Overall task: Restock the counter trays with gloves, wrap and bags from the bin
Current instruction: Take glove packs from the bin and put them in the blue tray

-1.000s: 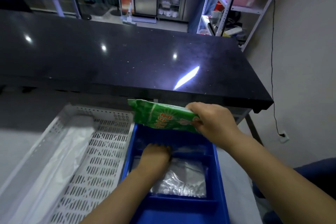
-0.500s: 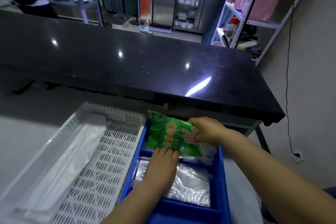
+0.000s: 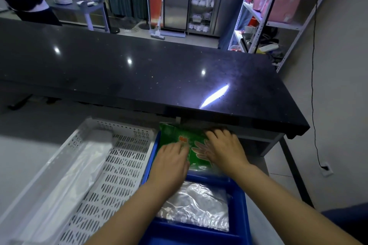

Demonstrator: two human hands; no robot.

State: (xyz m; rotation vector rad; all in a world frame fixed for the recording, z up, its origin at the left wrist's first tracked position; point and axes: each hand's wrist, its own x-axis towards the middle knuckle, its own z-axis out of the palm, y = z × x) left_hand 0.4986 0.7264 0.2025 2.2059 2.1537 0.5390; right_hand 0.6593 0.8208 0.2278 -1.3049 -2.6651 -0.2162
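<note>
Gloves seem stocked: left hand (image 3: 171,162) and right hand (image 3: 225,150) press flat, fingers straight, on the green glove pack (image 3: 175,133) in the far compartment of the blue tray (image 3: 189,234). Its near compartment holds clear bags (image 3: 195,205); wrap (image 3: 69,175) lies in the white tray (image 3: 119,175).

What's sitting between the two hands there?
A green glove pack, in the blue tray's far compartment; left hand and right hand rest on it. Head view.

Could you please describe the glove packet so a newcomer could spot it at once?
Below the black counter sits a blue tray, beside a white perforated tray. The glove packet lies in its far compartment, under the left hand and right hand. It is bright green; the near compartment's pack is clear film.
</note>
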